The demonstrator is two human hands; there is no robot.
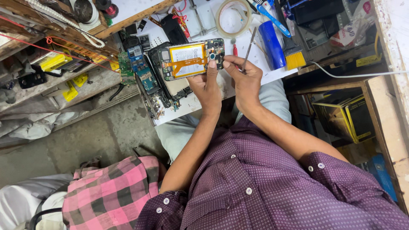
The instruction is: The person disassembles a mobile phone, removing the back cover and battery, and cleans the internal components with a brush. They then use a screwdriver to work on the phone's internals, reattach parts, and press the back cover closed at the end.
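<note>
**A:** So what's going on at the hands?

**B:** Left hand (207,83) is clamped on an opened phone (191,58), thumb pressed on its right end near the camera part. The back is off, so you see the white battery with an orange flex strip across it. The phone is held up over the far edge of the white bench top (187,104), about centre of the view.

**A:** And the other one?

**B:** Right hand (243,74) sits just right of the phone, fingers pinched together around a thin metal tool (249,44) that sticks up and away. Fingertips are right beside the phone's right end; can't tell if the tool tip touches anything.

**A:** What's around them?

**B:** Under and left of the phone there's a pile of other stripped phones and green circuit boards (136,64). Farther back, a roll of clear tape (233,17). To the right, a blue cylinder (272,44) and a brush with yellow bristles (294,57), then a white cable (349,76) running off right. Near left, someone's pink checked cloth (113,191).
</note>
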